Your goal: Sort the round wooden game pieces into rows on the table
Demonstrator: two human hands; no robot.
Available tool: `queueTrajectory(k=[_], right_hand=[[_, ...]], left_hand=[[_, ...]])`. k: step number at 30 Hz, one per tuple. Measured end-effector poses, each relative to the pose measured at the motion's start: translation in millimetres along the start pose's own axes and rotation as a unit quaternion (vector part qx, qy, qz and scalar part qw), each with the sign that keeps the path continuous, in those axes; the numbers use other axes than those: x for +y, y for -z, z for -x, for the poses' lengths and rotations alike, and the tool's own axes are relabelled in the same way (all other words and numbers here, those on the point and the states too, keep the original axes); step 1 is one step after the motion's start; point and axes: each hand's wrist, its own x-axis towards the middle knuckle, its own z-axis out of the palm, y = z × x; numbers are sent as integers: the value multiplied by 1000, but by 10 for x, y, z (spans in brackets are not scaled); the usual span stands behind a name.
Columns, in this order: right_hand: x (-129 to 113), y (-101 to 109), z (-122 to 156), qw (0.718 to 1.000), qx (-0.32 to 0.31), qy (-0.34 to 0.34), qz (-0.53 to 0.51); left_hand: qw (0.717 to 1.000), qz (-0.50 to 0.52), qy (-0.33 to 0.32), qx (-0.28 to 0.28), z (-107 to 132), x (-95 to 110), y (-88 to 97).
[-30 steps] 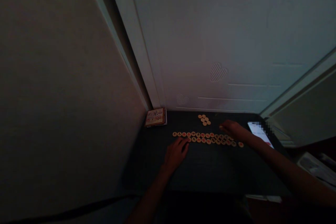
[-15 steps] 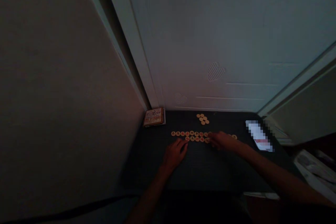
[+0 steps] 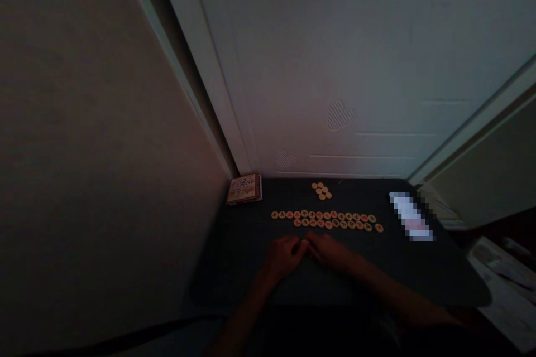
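Observation:
Two rows of round wooden xiangqi pieces with red or dark characters lie on the dark table (image 3: pixel 234 259). The back row (image 3: pixel 312 215) runs longer to the left; the front row (image 3: pixel 328 225) ends at the right with a piece (image 3: pixel 379 228) slightly apart from its neighbour. Just nearer than the front row, my left hand (image 3: pixel 285 256) and my right hand (image 3: pixel 329 251) meet, fingers closed and fingertips touching. A small pale spot shows between the fingertips, but whether it is a piece is too dim to tell.
Behind the rows lies a small cluster of blank-looking discs (image 3: pixel 321 191). A book stack (image 3: pixel 244 188) sits at the back left corner. A blurred-out bright phone-like object (image 3: pixel 410 216) is at the right. A white door (image 3: pixel 293 67) rises along the table's back edge.
My right hand has left the front row and come left and nearer to meet my left hand. My left hand has drawn back slightly from the row's left end. More pieces are uncovered.

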Motion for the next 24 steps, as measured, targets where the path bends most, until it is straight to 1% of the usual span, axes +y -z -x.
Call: queueTrajectory(k=[7, 12, 19, 24], right_hand=[[62, -291, 48, 998, 61, 5, -33], [123, -504, 59, 994, 110, 3, -26], [188, -557, 53, 987, 160, 15, -9], [224, -598, 50, 983, 183, 15, 2]], left_hand=[[998, -29, 27, -51, -23, 72, 63], [998, -25, 12, -64, -6, 105, 76], [997, -5, 8, -71, 12, 113, 80], [997, 4, 10, -82, 16, 120, 100]])
